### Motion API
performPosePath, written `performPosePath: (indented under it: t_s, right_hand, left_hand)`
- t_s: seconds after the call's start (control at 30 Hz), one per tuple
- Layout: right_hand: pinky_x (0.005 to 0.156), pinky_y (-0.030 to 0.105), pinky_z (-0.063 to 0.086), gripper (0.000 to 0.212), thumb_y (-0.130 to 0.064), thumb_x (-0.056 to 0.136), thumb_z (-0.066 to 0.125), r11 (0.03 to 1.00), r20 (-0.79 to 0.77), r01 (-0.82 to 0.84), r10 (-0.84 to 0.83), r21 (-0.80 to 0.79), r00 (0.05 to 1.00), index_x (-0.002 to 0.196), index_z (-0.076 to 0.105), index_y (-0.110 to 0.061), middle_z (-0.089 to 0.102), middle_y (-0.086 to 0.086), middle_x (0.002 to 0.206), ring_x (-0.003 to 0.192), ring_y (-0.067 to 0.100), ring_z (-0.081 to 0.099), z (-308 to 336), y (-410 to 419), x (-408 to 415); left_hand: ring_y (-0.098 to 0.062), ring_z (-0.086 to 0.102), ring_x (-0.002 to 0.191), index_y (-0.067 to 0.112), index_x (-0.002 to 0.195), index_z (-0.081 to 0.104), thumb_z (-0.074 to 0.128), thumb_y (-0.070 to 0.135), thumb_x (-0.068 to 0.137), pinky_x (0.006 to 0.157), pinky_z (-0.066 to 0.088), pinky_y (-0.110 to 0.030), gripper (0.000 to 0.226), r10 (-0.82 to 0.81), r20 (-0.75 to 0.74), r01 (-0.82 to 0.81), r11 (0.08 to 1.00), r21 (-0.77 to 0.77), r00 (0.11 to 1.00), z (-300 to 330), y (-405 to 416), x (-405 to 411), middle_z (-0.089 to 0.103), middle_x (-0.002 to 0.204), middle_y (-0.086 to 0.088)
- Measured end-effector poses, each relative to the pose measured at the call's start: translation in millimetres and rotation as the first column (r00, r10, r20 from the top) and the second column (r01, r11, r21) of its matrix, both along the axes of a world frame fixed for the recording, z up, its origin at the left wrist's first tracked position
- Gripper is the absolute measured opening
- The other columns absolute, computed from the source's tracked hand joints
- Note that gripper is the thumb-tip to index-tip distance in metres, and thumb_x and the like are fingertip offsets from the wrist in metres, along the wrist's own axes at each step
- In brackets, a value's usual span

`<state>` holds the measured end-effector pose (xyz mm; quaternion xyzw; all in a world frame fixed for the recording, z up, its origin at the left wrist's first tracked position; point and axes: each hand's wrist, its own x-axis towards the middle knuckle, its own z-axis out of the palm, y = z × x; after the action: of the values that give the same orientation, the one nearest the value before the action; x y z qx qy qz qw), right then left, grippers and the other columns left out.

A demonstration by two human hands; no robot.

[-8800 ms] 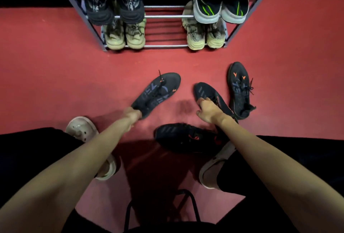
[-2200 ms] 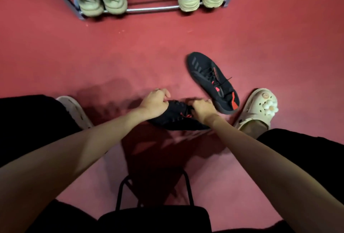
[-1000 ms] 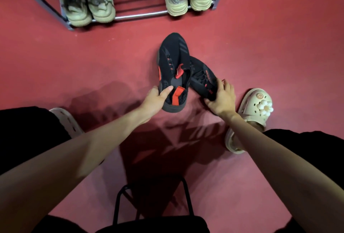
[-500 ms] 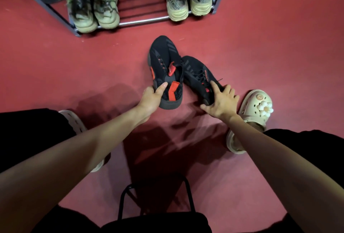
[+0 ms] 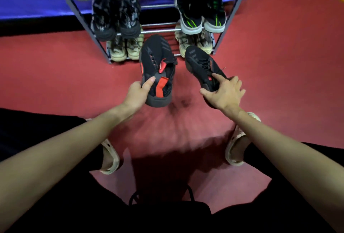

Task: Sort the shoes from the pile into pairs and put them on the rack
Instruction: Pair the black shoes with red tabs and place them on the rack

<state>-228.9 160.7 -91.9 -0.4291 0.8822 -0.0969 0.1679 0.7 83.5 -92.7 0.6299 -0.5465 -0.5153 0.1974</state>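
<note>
Head view: both black-and-orange shoes are off the floor now, where half a second ago they sat heel-down on the red carpet. The left hand grips the left shoe by its heel, thumb hooked over the collar. The right hand holds the right shoe with thumb and fingers wrapped around its heel end. Both toes point at the rack at the top centre of the frame, so the pair looks matched and headed for a shelf. Around them: beige boots on the bottom shelf, grey-black sneakers above, green-striped sneakers at upper right. The gap between pairs at the middle of the rack looks narrow, a tight fit, I'd judge
</note>
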Motion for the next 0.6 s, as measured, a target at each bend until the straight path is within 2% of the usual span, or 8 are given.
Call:
performPosePath:
  t_s: [0.07, 0.1, 0.2, 0.3, 0.4, 0.53, 0.6]
  right_hand:
    - [0.1, 0.048, 0.032, 0.068, -0.056, 0.068, 0.066, 0.999, 0.033, 0.027, -0.025, -0.047, 0.999, 0.132, 0.05, -0.039, 0.047, 0.017, 0.123, 0.121, 0.038, 0.039, 26, -2, 6]
    - [0.101, 0.048, 0.032, 0.068, -0.056, 0.067, 0.066, 0.997, 0.043, 0.038, -0.035, -0.07, 0.998, 0.132, 0.051, -0.039, 0.047, 0.016, 0.123, 0.122, 0.038, 0.039, 38, -3, 9]
    - [0.101, 0.047, 0.033, 0.067, -0.055, 0.066, 0.067, 0.987, 0.059, 0.053, -0.045, -0.154, 0.997, 0.13, 0.052, -0.041, 0.048, 0.014, 0.121, 0.121, 0.037, 0.041, 73, -4, 18]
    - [0.1, 0.046, 0.033, 0.065, -0.055, 0.065, 0.068, 0.967, 0.051, 0.037, -0.025, -0.254, 0.998, 0.127, 0.054, -0.043, 0.049, 0.012, 0.12, 0.12, 0.034, 0.042, 105, -6, 27]
    - [0.101, 0.044, 0.033, 0.066, -0.058, 0.062, 0.068, 0.938, 0.055, 0.032, -0.014, -0.346, 0.998, 0.125, 0.056, -0.043, 0.049, 0.01, 0.118, 0.119, 0.031, 0.042, 133, -10, 38]
    - [0.098, 0.04, 0.034, 0.062, -0.052, 0.063, 0.07, 0.891, 0.085, 0.063, -0.028, -0.449, 0.996, 0.123, 0.058, -0.044, 0.05, 0.008, 0.118, 0.119, 0.029, 0.044, 163, -19, 50]
    - [0.097, 0.037, 0.033, 0.061, -0.05, 0.063, 0.071, 0.869, 0.097, 0.068, -0.024, -0.489, 0.995, 0.123, 0.058, -0.044, 0.05, 0.006, 0.119, 0.119, 0.026, 0.044, 174, -24, 53]
  left_hand:
    - [-0.019, 0.056, 0.082, 0.01, 0.074, 0.063, 0.051, 0.036, 0.096, 0.075, 0.045, -0.032, 0.037, 0.007, -0.04, -0.009, 0.999, -0.035, 0.999, 22, 0, 13, 0.064, 0.081, -0.01]
    - [-0.019, 0.058, 0.083, 0.012, 0.072, 0.063, 0.051, 0.039, 0.095, 0.08, 0.049, -0.035, 0.036, 0.012, -0.067, -0.015, 0.999, -0.048, 0.998, 31, 0, 20, 0.067, 0.084, -0.012]
    - [-0.021, 0.063, 0.088, 0.008, 0.086, 0.069, 0.052, 0.045, 0.091, 0.095, 0.049, -0.046, 0.04, 0.003, -0.129, -0.013, 0.997, -0.072, 0.992, 59, -1, 39, 0.071, 0.095, -0.017]
    - [-0.021, 0.066, 0.091, 0.007, 0.093, 0.072, 0.054, 0.056, 0.081, 0.098, 0.048, -0.045, 0.054, -0.016, -0.164, -0.002, 0.994, -0.11, 0.986, 87, -6, 53, 0.073, 0.097, -0.012]
    - [-0.018, 0.06, 0.084, -0.004, 0.091, 0.07, 0.055, 0.061, 0.075, 0.091, 0.049, -0.041, 0.069, -0.019, -0.199, -0.017, 0.985, -0.174, 0.98, 111, -14, 63, 0.069, 0.089, -0.012]
    - [-0.02, 0.062, 0.085, -0.005, 0.094, 0.071, 0.055, 0.045, 0.089, 0.087, 0.049, -0.038, 0.053, -0.006, -0.272, -0.058, 0.972, -0.228, 0.962, 137, -24, 70, 0.072, 0.094, -0.019]
    - [-0.02, 0.059, 0.081, -0.003, 0.091, 0.071, 0.055, 0.045, 0.089, 0.08, 0.046, -0.035, 0.051, 0.004, -0.293, -0.078, 0.967, -0.241, 0.956, 149, -30, 73, 0.069, 0.088, -0.017]
